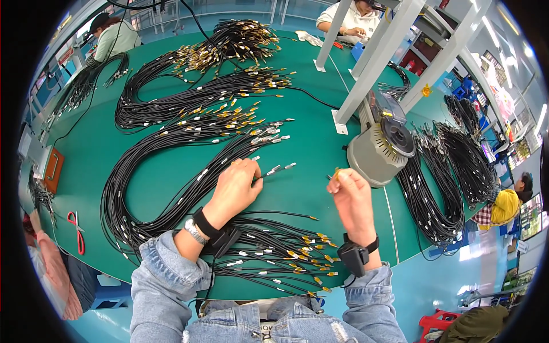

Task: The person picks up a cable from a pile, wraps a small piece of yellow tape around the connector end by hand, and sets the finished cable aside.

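My left hand (235,186) is closed over the ends of a black cable bundle (123,183) that curves across the green table. Beyond its fingertips stick out thin cable ends with white tags (277,170). To the right, my right hand (351,197) is raised with thumb and fingers pinched on a small yellow piece (336,172); what it belongs to is hard to make out. Below both hands lies another bundle of black cables with yellow-wrapped ends (297,251), partly under my left forearm.
Farther back lie more looped cable bundles (143,94). A grey round machine (377,151) stands by metal posts (366,74) at right, with cable loops (434,200) beyond. Red-handled scissors (79,231) lie at left. Co-workers (117,37) (354,20) sit across the table.
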The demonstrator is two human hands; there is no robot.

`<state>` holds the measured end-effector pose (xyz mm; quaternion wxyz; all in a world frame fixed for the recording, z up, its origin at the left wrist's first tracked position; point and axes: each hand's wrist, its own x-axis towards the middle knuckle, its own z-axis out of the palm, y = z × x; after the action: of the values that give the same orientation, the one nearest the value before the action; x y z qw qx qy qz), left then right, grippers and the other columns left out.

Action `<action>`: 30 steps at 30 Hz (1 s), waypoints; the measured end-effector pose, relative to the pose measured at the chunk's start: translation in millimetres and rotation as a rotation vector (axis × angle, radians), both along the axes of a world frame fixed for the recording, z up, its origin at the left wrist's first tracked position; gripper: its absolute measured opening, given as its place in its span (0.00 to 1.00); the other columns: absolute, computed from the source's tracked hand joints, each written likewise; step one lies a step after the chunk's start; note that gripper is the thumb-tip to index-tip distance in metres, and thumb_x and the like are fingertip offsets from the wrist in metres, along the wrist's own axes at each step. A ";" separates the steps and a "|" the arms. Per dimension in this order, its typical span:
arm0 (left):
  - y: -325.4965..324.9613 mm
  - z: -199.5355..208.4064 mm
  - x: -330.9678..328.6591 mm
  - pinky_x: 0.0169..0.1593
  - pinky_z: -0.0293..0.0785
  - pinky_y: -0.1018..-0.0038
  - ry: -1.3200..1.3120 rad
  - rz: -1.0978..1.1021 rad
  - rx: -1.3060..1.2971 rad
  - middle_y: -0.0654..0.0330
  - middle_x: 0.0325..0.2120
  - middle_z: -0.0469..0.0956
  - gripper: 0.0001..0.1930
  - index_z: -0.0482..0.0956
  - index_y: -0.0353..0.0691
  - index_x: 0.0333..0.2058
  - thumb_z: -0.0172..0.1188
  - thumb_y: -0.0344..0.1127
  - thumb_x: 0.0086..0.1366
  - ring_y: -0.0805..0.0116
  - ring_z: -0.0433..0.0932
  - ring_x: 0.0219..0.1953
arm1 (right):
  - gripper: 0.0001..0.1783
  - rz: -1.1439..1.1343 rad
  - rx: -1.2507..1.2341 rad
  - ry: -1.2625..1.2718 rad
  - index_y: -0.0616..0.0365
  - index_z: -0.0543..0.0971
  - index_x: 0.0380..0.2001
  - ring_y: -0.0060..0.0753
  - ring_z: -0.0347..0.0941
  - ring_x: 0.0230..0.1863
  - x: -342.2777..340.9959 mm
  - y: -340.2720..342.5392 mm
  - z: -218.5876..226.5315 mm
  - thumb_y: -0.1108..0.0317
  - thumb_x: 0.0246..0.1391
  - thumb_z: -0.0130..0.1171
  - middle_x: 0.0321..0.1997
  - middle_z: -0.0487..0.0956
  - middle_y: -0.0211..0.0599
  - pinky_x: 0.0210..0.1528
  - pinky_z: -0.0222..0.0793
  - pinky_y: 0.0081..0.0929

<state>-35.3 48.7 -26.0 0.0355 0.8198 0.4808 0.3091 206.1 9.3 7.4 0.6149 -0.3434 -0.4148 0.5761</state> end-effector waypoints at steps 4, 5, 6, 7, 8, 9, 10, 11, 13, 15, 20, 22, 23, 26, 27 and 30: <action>-5.9 10.8 -0.5 0.32 0.68 0.75 -0.497 -0.122 -0.594 0.61 0.24 0.72 0.07 0.71 0.36 0.27 0.62 0.29 0.52 0.72 0.72 0.26 | 0.08 0.052 -0.090 0.033 0.58 0.70 0.24 0.23 0.59 0.28 -10.9 -2.5 -14.2 0.68 0.55 0.53 0.23 0.67 0.29 0.35 0.58 0.24; -6.8 15.9 0.7 0.32 0.67 0.76 -0.545 -0.152 -0.646 0.62 0.24 0.72 0.08 0.72 0.35 0.27 0.62 0.29 0.52 0.74 0.71 0.26 | 0.08 0.066 -0.083 0.049 0.58 0.69 0.24 0.24 0.59 0.28 -12.6 -2.7 -14.6 0.68 0.55 0.53 0.24 0.67 0.30 0.36 0.58 0.24; -8.3 20.9 2.4 0.32 0.67 0.77 -0.595 -0.183 -0.700 0.62 0.24 0.73 0.08 0.72 0.35 0.28 0.62 0.30 0.52 0.76 0.71 0.26 | 0.08 0.080 -0.078 0.063 0.57 0.69 0.24 0.24 0.60 0.28 -13.9 -3.2 -14.3 0.68 0.55 0.53 0.24 0.67 0.30 0.36 0.58 0.24; -9.4 25.0 4.4 0.32 0.66 0.78 -0.645 -0.213 -0.754 0.63 0.24 0.73 0.08 0.73 0.35 0.28 0.62 0.30 0.53 0.78 0.70 0.26 | 0.08 0.094 -0.073 0.077 0.57 0.69 0.24 0.24 0.60 0.29 -14.7 -3.6 -13.8 0.68 0.55 0.52 0.24 0.67 0.30 0.36 0.58 0.24; -10.7 28.4 6.9 0.32 0.66 0.78 -0.643 -0.215 -0.755 0.63 0.24 0.73 0.08 0.73 0.35 0.28 0.62 0.30 0.53 0.78 0.70 0.26 | 0.08 0.091 -0.074 0.078 0.57 0.69 0.24 0.24 0.60 0.29 -15.1 -3.8 -13.3 0.68 0.55 0.52 0.24 0.67 0.30 0.36 0.58 0.24; -12.5 31.3 9.9 0.32 0.66 0.78 -0.548 -0.226 -0.669 0.63 0.23 0.73 0.08 0.73 0.35 0.29 0.62 0.30 0.53 0.78 0.71 0.27 | 0.08 0.092 -0.053 0.090 0.57 0.69 0.23 0.25 0.60 0.29 -15.2 -4.1 -12.6 0.68 0.55 0.52 0.25 0.67 0.31 0.37 0.58 0.24; -14.1 33.3 12.7 0.33 0.66 0.78 -0.453 -0.237 -0.582 0.62 0.23 0.73 0.08 0.74 0.34 0.30 0.62 0.30 0.53 0.77 0.71 0.27 | 0.08 0.093 -0.033 0.101 0.57 0.69 0.23 0.25 0.60 0.29 -15.3 -4.6 -11.8 0.69 0.55 0.52 0.25 0.67 0.31 0.37 0.58 0.24; -15.9 34.2 13.7 0.33 0.67 0.77 -0.359 -0.242 -0.493 0.62 0.23 0.73 0.08 0.74 0.34 0.30 0.62 0.31 0.53 0.77 0.71 0.27 | 0.08 0.099 -0.013 0.114 0.57 0.69 0.23 0.25 0.60 0.30 -16.7 -5.0 -10.8 0.69 0.55 0.52 0.26 0.67 0.32 0.37 0.58 0.24; -13.8 24.7 15.8 0.32 0.67 0.77 -0.348 -0.269 -0.363 0.62 0.23 0.73 0.08 0.75 0.34 0.31 0.62 0.30 0.54 0.77 0.71 0.27 | 0.09 0.102 -0.007 0.096 0.57 0.69 0.23 0.26 0.60 0.30 -21.0 -6.8 -9.5 0.69 0.55 0.52 0.26 0.67 0.32 0.37 0.58 0.24; -12.2 15.0 17.6 0.29 0.67 0.76 -0.321 -0.321 -0.103 0.62 0.23 0.74 0.07 0.76 0.34 0.32 0.61 0.29 0.54 0.77 0.71 0.26 | 0.09 0.106 0.006 0.061 0.58 0.68 0.23 0.26 0.61 0.30 -26.3 -9.5 -8.6 0.69 0.55 0.52 0.26 0.66 0.32 0.38 0.58 0.24; -18.9 12.1 26.5 0.25 0.66 0.77 -0.433 -0.330 -0.078 0.61 0.23 0.75 0.06 0.77 0.34 0.32 0.60 0.29 0.56 0.77 0.70 0.21 | 0.07 0.095 -0.008 -0.026 0.59 0.69 0.24 0.25 0.61 0.30 -34.4 -16.8 -9.8 0.71 0.55 0.52 0.26 0.67 0.32 0.37 0.58 0.23; -23.9 14.9 29.4 0.23 0.64 0.76 -0.619 -0.297 -0.210 0.60 0.22 0.76 0.06 0.77 0.35 0.33 0.58 0.30 0.58 0.75 0.71 0.20 | 0.05 0.064 0.014 -0.124 0.61 0.71 0.25 0.23 0.62 0.30 -37.8 -19.2 -11.5 0.72 0.55 0.52 0.27 0.68 0.31 0.37 0.59 0.21; -26.5 16.8 30.6 0.22 0.64 0.76 -0.711 -0.279 -0.277 0.60 0.22 0.76 0.06 0.78 0.35 0.33 0.58 0.30 0.59 0.74 0.71 0.20 | 0.05 0.049 0.024 -0.174 0.61 0.71 0.26 0.22 0.62 0.30 -39.3 -20.4 -12.1 0.73 0.54 0.52 0.27 0.68 0.31 0.36 0.59 0.20; -37.3 28.4 32.1 0.21 0.63 0.78 -0.757 -0.248 -0.490 0.60 0.20 0.76 0.05 0.78 0.34 0.33 0.57 0.29 0.59 0.77 0.70 0.18 | 0.04 0.025 0.047 -0.236 0.62 0.73 0.27 0.19 0.63 0.31 -43.9 -25.5 -11.2 0.74 0.53 0.55 0.28 0.70 0.29 0.36 0.60 0.18; -39.9 29.6 32.6 0.21 0.63 0.79 -0.778 -0.230 -0.597 0.60 0.19 0.76 0.05 0.78 0.34 0.33 0.57 0.28 0.59 0.78 0.69 0.17 | 0.03 0.014 0.059 -0.267 0.63 0.73 0.27 0.18 0.64 0.31 -45.6 -26.7 -10.9 0.75 0.52 0.56 0.29 0.71 0.28 0.35 0.60 0.17; -44.0 23.3 37.2 0.20 0.63 0.80 -0.813 -0.243 -0.556 0.60 0.18 0.76 0.06 0.78 0.33 0.34 0.57 0.28 0.59 0.80 0.69 0.16 | 0.03 -0.013 0.081 -0.291 0.63 0.74 0.27 0.18 0.64 0.31 -49.9 -28.5 -10.5 0.76 0.51 0.57 0.28 0.72 0.28 0.36 0.60 0.17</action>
<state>1.8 4.7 -2.7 0.4722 0.6428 0.3935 0.4572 156.2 -19.2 -3.2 0.5654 -0.4010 -0.5203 0.4988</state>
